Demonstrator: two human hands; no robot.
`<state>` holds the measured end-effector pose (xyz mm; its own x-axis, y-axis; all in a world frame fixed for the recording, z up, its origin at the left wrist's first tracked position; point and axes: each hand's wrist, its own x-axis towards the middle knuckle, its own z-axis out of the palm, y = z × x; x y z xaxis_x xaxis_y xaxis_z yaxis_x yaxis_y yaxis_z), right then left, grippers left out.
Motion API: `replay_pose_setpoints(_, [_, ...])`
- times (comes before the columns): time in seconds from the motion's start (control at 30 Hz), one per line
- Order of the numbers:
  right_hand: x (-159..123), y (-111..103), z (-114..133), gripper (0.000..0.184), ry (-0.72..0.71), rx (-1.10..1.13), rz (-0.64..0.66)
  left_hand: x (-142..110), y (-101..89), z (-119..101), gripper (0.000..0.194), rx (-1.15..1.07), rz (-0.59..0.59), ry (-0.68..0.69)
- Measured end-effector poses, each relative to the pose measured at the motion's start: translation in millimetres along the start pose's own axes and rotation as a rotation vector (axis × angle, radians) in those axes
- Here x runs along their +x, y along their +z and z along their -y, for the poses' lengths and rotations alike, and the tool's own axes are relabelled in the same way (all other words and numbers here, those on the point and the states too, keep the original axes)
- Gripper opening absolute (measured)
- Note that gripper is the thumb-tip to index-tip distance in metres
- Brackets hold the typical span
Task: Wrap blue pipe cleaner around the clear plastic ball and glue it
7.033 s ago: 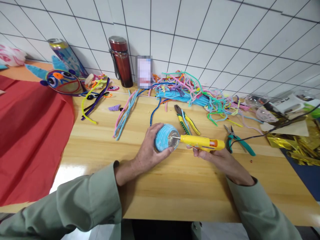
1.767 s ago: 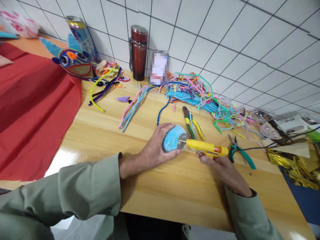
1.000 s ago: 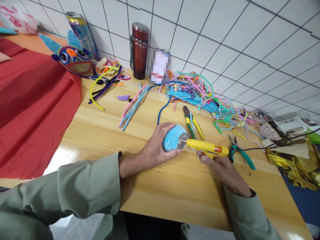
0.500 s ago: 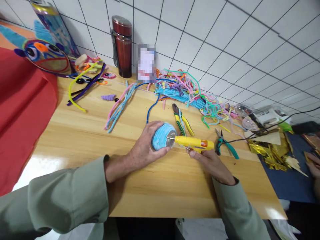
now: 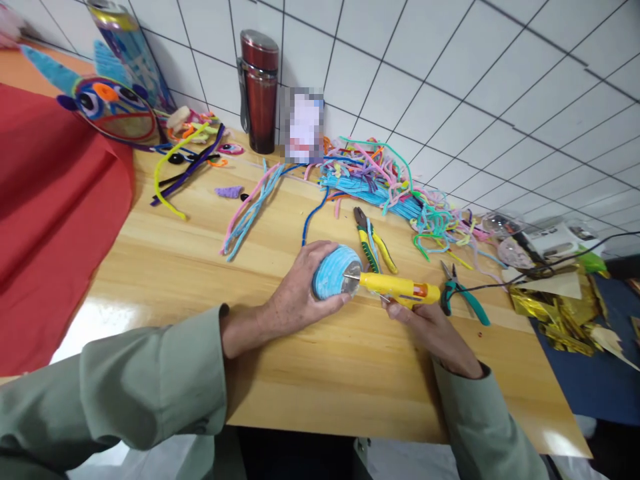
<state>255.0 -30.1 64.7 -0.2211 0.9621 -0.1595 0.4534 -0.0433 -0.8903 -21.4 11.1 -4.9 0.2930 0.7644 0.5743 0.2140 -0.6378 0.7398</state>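
My left hand [image 5: 300, 287] is wrapped round a ball covered in light blue pipe cleaner [image 5: 333, 270], with a bare greyish patch on its right side. In my right hand [image 5: 430, 330] is a yellow hot glue gun [image 5: 393, 287], its metal nozzle at the bare patch. Whether the tip touches the patch is hard to tell. Just behind the gun lie yellow-and-green pliers [image 5: 369, 243] with a strip of light blue pipe cleaner across them. Teal-handled pliers [image 5: 467, 300] rest right of the gun, near its black cord.
Along the tiled wall stand a red thermos [image 5: 263, 93], a pixelated phone-like panel [image 5: 304, 127] and a heap of pipe cleaners [image 5: 380, 187]. A craft face mask [image 5: 115, 110] and red cloth [image 5: 60, 220] are at left. Gold foil [image 5: 555, 307] lies at right.
The whole scene has shifted slightly to the right in view. Both hands keep the same hold, the nozzle still at the ball's bare patch. A person's hand at the right edge has left view.
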Motion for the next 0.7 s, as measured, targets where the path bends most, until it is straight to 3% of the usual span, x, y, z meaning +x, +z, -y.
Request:
replay_pose_setpoints(0.3, [-1.3, -1.1, -4.1, 0.049, 0.008, 0.017, -0.013, -1.0, -0.1, 0.5, 0.080, -0.015, 0.005, 0.003])
replay_pose_setpoints(0.7, [-0.3, -1.1, -6.8, 0.054, 0.026, -0.008, -0.036, -0.4, 0.1, -0.2, 0.081, -0.028, 0.003, -0.004])
